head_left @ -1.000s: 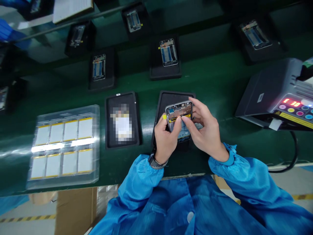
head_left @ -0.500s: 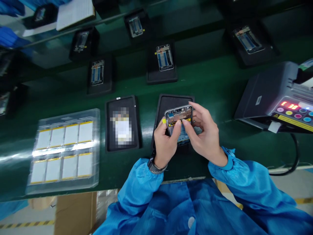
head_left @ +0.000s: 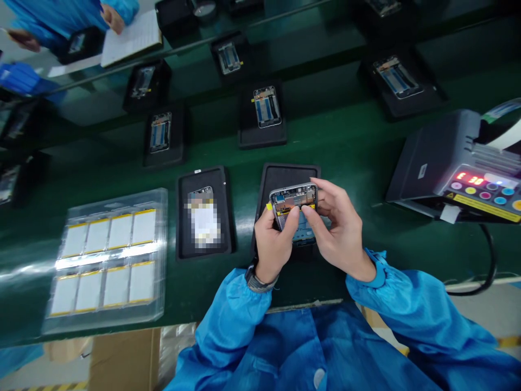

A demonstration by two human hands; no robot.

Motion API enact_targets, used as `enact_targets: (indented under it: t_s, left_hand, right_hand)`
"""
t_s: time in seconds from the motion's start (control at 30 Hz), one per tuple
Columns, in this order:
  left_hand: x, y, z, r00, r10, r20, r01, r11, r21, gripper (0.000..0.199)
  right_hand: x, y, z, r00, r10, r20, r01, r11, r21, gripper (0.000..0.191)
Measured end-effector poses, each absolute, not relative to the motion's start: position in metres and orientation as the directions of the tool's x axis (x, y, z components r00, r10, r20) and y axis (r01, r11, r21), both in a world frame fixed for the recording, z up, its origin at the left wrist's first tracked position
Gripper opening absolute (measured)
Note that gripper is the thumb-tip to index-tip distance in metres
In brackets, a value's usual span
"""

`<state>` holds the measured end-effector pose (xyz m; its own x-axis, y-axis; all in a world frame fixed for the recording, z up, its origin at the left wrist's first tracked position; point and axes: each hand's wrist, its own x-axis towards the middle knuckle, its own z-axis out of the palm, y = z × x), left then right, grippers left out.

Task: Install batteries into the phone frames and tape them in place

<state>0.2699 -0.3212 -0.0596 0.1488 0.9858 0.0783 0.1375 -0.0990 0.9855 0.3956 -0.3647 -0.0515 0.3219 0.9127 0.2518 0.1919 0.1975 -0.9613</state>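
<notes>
An opened phone (head_left: 293,194) with its inner parts bare is held between both hands, tilted toward me. My left hand (head_left: 273,239) grips its left side, with the thumb pressing on the yellow-edged strip across the middle. On the right side my right hand (head_left: 340,233) wraps round the frame, its thumb on the same strip near the other thumb. A small yellow tab (head_left: 269,206) sticks out at the phone's left edge. Beneath the phone lies a black tray (head_left: 287,170), partly hidden by the hands. What lies under the thumbs is hidden.
To the left are a second black tray (head_left: 205,252) with a blurred-out phone and a clear plastic tray (head_left: 160,244) of several white batteries. A tape dispenser (head_left: 431,163) stands at right. Farther back are more trays (head_left: 260,138) with opened phones. A co-worker's hand (head_left: 113,19) rests on papers.
The view has shifted slightly, so the bench sits lower in it. Both hands keep their hold on the phone, thumbs almost unmoved. A co-worker's hands have come into sight at the upper left.
</notes>
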Motion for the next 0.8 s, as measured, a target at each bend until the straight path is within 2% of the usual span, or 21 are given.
enact_targets:
  t_s: [0.43,0.8]
  left_hand:
    - [0.273,-0.324,-0.060,0.094,0.994,0.049,0.110,-0.060,0.992,0.023]
    - [0.275,-0.324,-0.061,0.130,0.991,-0.040,0.083,0.029,0.996,0.031]
  right_hand:
    - [0.391,-0.364,-0.048,0.356,0.911,0.209,0.128,0.174,-0.977,0.044]
    - [0.382,-0.361,-0.052,0.429,0.881,0.199,0.060,0.192,-0.980,0.040]
